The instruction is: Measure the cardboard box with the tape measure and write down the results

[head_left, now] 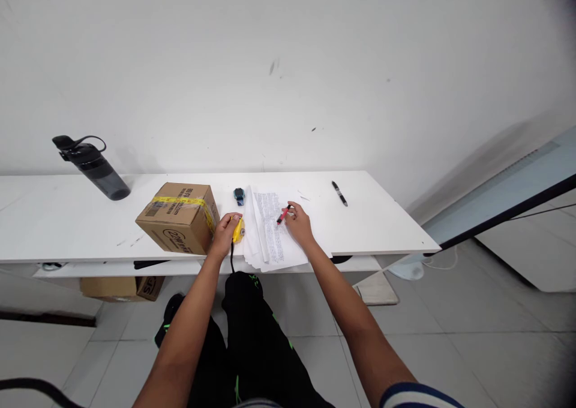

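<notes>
My left hand [225, 233] is closed around a yellow tape measure [238, 231] with a black strap that hangs over the table's front edge. It is between the cardboard box [180, 217] and the papers. In my right hand [297, 222] is a red and black pen [284, 214], held above a stack of papers [273, 240] covered with handwriting. Whether the pen's tip touches the page I cannot tell. Just beyond my left hand lies a wristwatch [239, 196] with a dark strap.
A dark water bottle [101, 174] stands at the left on the white table [373, 216]. A black pen [339, 194] lies to the right of the papers. Below the table, another cardboard box [112, 288] is at the left. A white wall [252, 84] rises behind the table.
</notes>
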Demonstrator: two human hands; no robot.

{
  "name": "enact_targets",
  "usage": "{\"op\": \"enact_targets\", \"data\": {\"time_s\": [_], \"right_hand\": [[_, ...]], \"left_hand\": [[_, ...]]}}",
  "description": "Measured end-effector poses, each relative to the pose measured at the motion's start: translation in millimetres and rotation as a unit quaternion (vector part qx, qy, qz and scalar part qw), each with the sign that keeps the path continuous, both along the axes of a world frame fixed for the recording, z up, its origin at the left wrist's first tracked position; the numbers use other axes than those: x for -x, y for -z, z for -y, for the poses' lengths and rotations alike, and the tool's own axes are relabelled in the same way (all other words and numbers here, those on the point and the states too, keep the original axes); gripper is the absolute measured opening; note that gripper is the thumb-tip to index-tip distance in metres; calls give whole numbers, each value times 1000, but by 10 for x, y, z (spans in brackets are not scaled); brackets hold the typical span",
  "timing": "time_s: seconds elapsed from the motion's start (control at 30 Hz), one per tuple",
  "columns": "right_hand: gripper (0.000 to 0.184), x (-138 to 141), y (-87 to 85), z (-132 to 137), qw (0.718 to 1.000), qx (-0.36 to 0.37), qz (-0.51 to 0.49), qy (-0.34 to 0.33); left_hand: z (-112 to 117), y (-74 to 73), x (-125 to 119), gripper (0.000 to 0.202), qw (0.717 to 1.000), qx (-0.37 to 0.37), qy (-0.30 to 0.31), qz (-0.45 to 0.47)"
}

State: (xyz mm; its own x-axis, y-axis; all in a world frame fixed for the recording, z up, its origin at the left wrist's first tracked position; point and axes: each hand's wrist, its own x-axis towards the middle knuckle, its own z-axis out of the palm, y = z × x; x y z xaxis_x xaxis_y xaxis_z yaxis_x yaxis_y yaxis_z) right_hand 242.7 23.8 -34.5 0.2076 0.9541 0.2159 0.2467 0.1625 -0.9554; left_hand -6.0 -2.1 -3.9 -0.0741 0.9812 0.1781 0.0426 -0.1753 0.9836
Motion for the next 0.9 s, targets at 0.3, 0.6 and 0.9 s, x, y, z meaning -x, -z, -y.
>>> {"op": "enact_targets", "data": {"time_s": [0.3,0.6,0.9], "right_hand": [[52,5,-31,29,1000,-4,-9,-2],[51,12,-16,19,1000,-1,-18,4],[56,2,-36,34,1000,12,-20,-8]], "left_hand": [[7,-7,-5,38,1000,6,9,8],[2,20,-1,46,999,2,22,24],[38,-65,-28,45,1000,-5,7,13]]}}
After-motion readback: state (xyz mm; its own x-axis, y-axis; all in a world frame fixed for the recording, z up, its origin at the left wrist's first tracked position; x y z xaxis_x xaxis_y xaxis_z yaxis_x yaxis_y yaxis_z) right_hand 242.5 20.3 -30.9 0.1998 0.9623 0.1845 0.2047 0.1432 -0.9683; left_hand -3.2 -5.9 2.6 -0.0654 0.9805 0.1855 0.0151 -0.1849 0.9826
